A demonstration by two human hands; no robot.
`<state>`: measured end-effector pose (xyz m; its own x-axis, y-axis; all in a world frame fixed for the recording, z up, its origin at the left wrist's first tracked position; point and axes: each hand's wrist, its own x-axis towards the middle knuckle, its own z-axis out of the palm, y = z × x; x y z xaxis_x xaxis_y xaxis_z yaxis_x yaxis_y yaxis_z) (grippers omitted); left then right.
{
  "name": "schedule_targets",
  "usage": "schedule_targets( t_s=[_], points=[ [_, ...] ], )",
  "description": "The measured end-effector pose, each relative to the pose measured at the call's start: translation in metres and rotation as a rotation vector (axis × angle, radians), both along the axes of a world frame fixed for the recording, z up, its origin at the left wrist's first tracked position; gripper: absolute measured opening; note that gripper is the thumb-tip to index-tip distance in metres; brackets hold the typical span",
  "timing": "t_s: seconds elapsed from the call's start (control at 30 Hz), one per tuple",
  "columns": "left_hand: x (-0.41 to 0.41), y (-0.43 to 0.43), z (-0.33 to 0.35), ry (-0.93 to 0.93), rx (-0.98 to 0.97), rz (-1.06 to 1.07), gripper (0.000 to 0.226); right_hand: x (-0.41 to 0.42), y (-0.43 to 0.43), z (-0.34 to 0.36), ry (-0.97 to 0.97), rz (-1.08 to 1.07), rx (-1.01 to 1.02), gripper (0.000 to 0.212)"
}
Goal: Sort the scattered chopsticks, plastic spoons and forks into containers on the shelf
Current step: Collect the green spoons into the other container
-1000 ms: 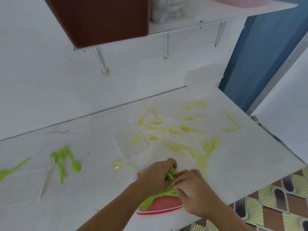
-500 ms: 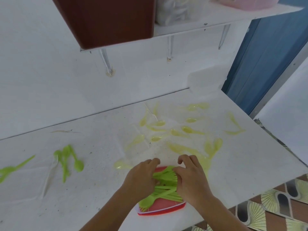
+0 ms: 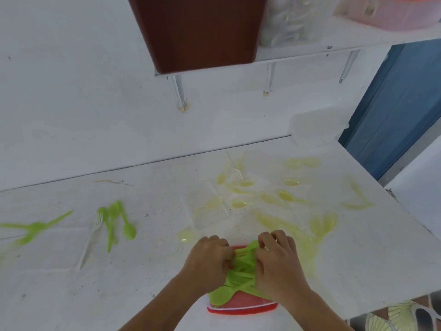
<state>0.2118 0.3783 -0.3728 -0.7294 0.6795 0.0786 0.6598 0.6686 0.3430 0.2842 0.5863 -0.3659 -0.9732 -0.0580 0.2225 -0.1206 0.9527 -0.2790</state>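
Green spoons (image 3: 117, 220) lie on the table (image 3: 143, 295) at nine o'clock, a white fork (image 3: 91, 237) just beside them. At six o'clock the left hand (image 3: 207, 259) curls its fingers round a green cutlery bundle (image 3: 241, 271) over a red tray (image 3: 245, 304); the right hand (image 3: 276, 266) grips the bundle's other side. Toward two o'clock lie scattered yellow spoons (image 3: 286, 194). At one o'clock a shelf (image 3: 334, 47) holds a brown box (image 3: 198, 32).
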Motion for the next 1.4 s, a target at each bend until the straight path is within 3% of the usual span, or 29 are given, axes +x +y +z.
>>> schedule_targets(
  t_s=[0.13,0.27,0.33,0.4,0.47,0.57,0.77,0.93,1.03,1.13,1.27,1.4],
  points=[
    [-0.004,-0.014,0.011,-0.010,0.215,0.138,0.012,-0.001,-0.005,0.012,0.115,-0.042,-0.138,0.010],
    [-0.015,-0.064,0.021,-0.055,0.211,0.384,0.010,-0.035,-0.033,0.034,0.211,0.067,-0.312,0.004],
    [-0.020,-0.103,0.020,-0.100,0.212,0.552,0.011,-0.062,-0.063,0.038,0.114,0.114,-0.449,0.009],
    [-0.028,-0.152,0.021,-0.139,0.196,0.767,0.010,-0.093,-0.102,0.040,-0.122,0.150,-0.514,0.025],
    [-0.041,-0.203,0.021,-0.156,0.130,0.963,0.005,-0.123,-0.148,0.035,-0.351,0.214,-0.454,0.034],
    [-0.065,-0.257,0.021,-0.212,0.005,1.108,0.024,-0.162,-0.219,0.017,-0.465,0.230,-0.384,0.036],
    [-0.111,-0.274,0.005,-0.355,-0.124,0.995,0.047,-0.197,-0.326,-0.015,-0.538,0.079,-0.132,0.030],
    [-0.121,-0.283,-0.008,-0.384,-0.094,0.898,0.025,-0.185,-0.334,-0.012,-0.576,-0.199,-0.208,0.010],
    [-0.131,-0.291,-0.007,-0.425,-0.079,0.871,0.028,-0.174,-0.320,-0.002,-0.547,-0.306,-0.415,0.024],
    [-0.138,-0.292,-0.004,-0.439,-0.131,0.785,0.036,-0.161,-0.307,0.013,-0.414,-0.349,-0.658,0.052],
    [-0.134,-0.289,0.000,-0.423,-0.150,0.712,0.035,-0.160,-0.303,0.029,-0.436,-0.392,-1.135,0.037],
    [-0.128,-0.288,0.009,-0.434,-0.108,0.703,0.029,-0.169,-0.305,0.036,-0.376,-0.324,-1.143,0.039]
  ],
)
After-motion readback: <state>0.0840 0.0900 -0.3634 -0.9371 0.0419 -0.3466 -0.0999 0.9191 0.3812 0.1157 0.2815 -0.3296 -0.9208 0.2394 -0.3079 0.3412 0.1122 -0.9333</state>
